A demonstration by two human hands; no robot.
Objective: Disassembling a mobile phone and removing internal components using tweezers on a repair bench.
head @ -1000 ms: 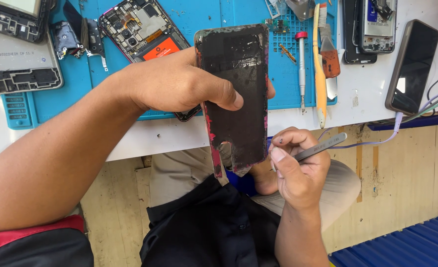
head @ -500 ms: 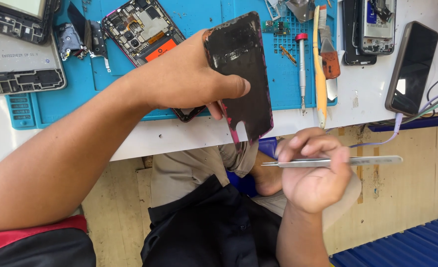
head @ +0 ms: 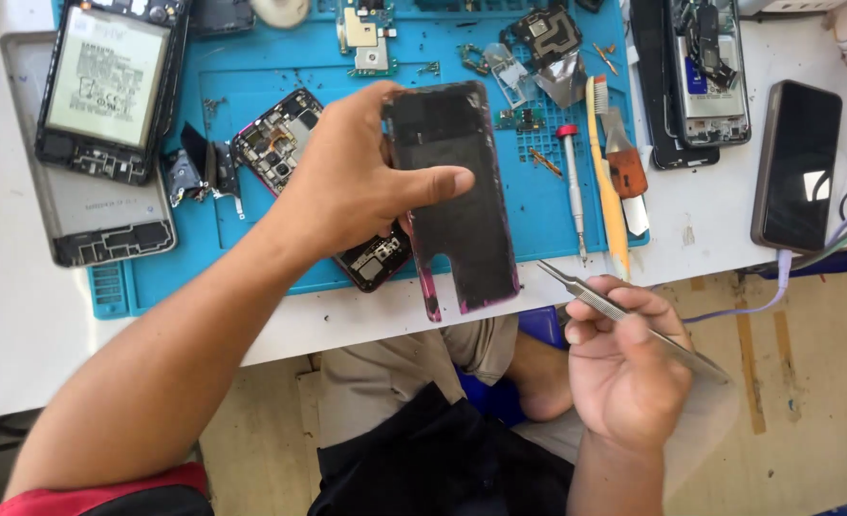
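Two hands are busy above the near edge of the desk point(head: 22, 315). One, the left hand point(head: 357, 182), grips a dark phone back panel point(head: 462, 201) by its far end, thumb across its face, holding it over the blue mat point(head: 251, 67). On the right, nearer, the right hand point(head: 624, 368) pinches metal tweezers point(head: 596, 298), tips pointing toward the panel's lower corner. A stripped phone point(head: 275, 143) lies under the left hand; a screwdriver point(head: 573, 182) lies right of the panel.

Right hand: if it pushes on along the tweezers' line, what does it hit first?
Probably the black back cover in the left hand. The tweezers in the right hand aim up-left at its lower edge; depth is unclear.
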